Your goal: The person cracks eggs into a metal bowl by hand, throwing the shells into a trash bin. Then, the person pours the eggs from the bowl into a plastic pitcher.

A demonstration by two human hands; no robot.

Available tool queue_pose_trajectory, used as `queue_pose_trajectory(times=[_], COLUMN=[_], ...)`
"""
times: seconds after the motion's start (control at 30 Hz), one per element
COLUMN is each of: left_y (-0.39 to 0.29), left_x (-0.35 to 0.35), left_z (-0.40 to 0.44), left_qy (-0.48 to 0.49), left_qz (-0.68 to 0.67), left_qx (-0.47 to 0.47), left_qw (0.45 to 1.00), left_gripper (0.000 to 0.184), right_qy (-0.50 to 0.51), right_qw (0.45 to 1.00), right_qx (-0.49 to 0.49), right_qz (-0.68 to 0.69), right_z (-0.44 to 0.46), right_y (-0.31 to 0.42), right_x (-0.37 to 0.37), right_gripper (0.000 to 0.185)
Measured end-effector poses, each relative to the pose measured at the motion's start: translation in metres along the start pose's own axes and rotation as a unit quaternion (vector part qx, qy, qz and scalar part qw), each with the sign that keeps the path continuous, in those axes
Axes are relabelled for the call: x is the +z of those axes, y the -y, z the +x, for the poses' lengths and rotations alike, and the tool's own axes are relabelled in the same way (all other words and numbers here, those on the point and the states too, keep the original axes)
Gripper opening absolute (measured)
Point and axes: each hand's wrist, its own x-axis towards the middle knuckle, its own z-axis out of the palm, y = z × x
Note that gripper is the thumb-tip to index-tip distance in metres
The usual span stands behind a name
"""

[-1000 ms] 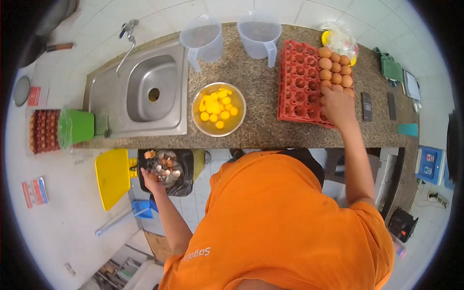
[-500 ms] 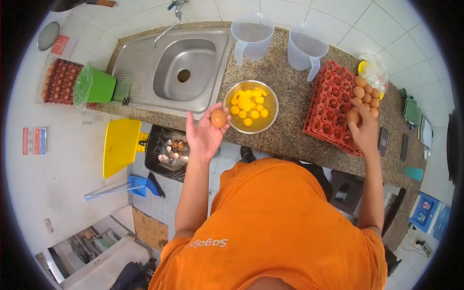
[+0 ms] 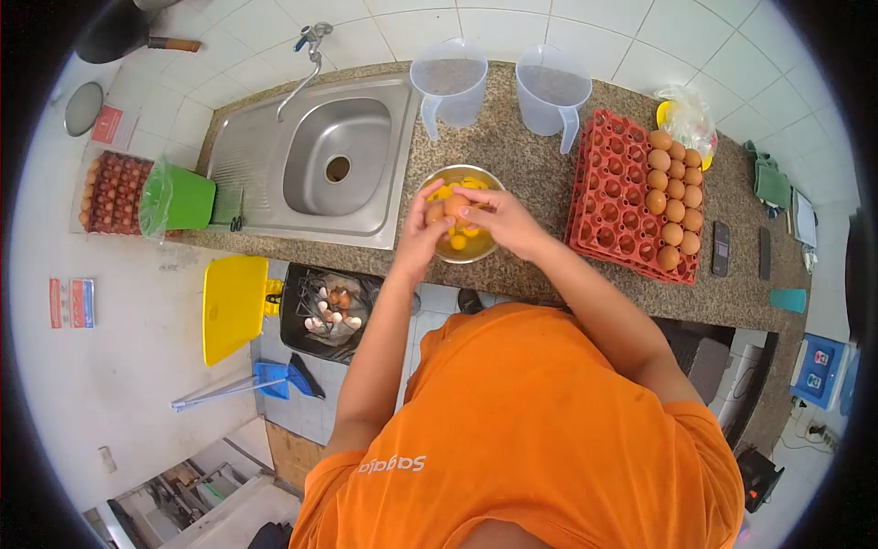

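Note:
Over the steel bowl [image 3: 492, 240], my two hands are close together. My left hand [image 3: 418, 243] is closed around one brown egg [image 3: 434, 213]. A second brown egg [image 3: 455, 205] is in the fingers of my right hand [image 3: 508, 225], and the two eggs appear to touch. Below them the bowl holds several yellow egg yolks [image 3: 458, 242], partly hidden by my hands. To the right, stacked red egg trays [image 3: 611, 188] carry brown eggs [image 3: 675, 188] along their right side, while the cups on the left side have none.
Two clear plastic jugs [image 3: 462, 102] stand behind the bowl. A steel sink [image 3: 352, 137] lies to the left, with a green container [image 3: 190, 198] beyond it. Below the counter edge is a black bin [image 3: 302, 306] with eggshells. A phone [image 3: 722, 247] lies right of the trays.
My right hand has moved left from the egg trays to the bowl, bringing an egg. My left hand, still with its egg, has turned over and closed in above the bowl.

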Motion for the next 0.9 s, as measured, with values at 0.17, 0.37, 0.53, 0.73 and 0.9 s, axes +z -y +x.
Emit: queue_pose_trajectory(times=[0.17, 0.37, 0.53, 0.73, 0.9], left_y=[0.006, -0.032, -0.004, 0.001, 0.019], left_x=[-0.019, -0.011, -0.025, 0.000, -0.043], left_z=[0.014, 0.014, 0.029, 0.011, -0.034], left_qy=[0.069, 0.039, -0.035, -0.037, 0.023], left_qz=[0.228, 0.588, 0.321, -0.261, -0.520], left_qx=[0.094, 0.100, 0.109, -0.143, -0.091], left_qw=[0.967, 0.802, 0.940, 0.954, 0.849], left_gripper=[0.044, 0.034, 0.034, 0.035, 0.037], right_qy=[0.030, 0.052, -0.052, -0.086, -0.088], right_qw=[0.976, 0.929, 0.939, 0.905, 0.874], right_qx=[0.187, 0.025, -0.159, -0.278, -0.330], right_qz=[0.110, -0.364, -0.301, -0.311, -0.345], right_z=[0.010, 0.016, 0.010, 0.013, -0.014], right_y=[0.013, 0.015, 0.041, 0.032, 0.073], right_x=[-0.018, -0.033, -0.015, 0.031, 0.022], right_gripper=[0.041, 0.050, 0.049, 0.050, 0.058])
